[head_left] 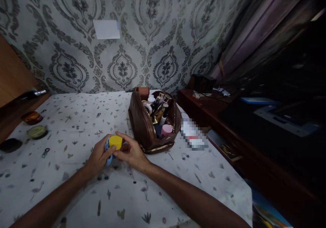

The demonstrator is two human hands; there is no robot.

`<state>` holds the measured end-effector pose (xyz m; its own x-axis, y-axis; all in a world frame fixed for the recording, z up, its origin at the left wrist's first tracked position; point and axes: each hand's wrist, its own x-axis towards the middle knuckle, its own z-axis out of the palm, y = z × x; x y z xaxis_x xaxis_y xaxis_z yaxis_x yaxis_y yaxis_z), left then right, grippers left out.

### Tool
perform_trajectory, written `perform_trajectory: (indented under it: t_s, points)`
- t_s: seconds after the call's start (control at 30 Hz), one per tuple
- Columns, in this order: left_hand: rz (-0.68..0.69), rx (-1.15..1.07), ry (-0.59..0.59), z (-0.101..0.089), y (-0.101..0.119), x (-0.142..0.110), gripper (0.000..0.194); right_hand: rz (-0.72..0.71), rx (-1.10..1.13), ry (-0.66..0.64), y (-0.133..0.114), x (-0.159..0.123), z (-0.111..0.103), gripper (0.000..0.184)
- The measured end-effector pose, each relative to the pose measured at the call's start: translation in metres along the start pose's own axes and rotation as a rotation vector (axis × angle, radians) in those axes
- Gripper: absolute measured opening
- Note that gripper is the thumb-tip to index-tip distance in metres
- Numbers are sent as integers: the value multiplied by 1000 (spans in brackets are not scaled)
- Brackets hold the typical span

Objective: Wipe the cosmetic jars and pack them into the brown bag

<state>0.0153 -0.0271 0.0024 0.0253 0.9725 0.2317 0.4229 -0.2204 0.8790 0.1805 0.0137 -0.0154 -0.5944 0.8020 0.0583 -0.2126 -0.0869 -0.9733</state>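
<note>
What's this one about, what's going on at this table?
A person has both bare hands together over the patterned cloth. The left hand holds a small yellow round thing and a light-blue item; the right hand is at the yellow thing's other side. Just beyond the right hand, a brown bag stands open with bottles and a pink-topped container inside. Small round containers sit off to the left.
</note>
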Motion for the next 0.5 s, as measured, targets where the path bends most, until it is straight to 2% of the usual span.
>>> perform_trajectory:
  t_s: [0.1, 0.2, 0.37, 0.43, 0.5]
  points:
    - [-7, -54, -7, -2, 0, 0, 46, 34, 109, -60, 0, 2, -3, 78]
    - [-31, -92, -20, -2, 0, 1, 54, 46, 147, -51, -1, 4, -5, 78]
    - [-59, -14, 96, -4, 2, 3, 61, 86, 83, -111, -4, 3, -1, 85]
    - [-81, -19, 125, -5, 3, 3, 62, 76, 50, -125, -6, 1, 1, 80]
    - [-88, -51, 99, -4, 4, 3, 60, 45, 7, -66, -9, -1, 2, 72]
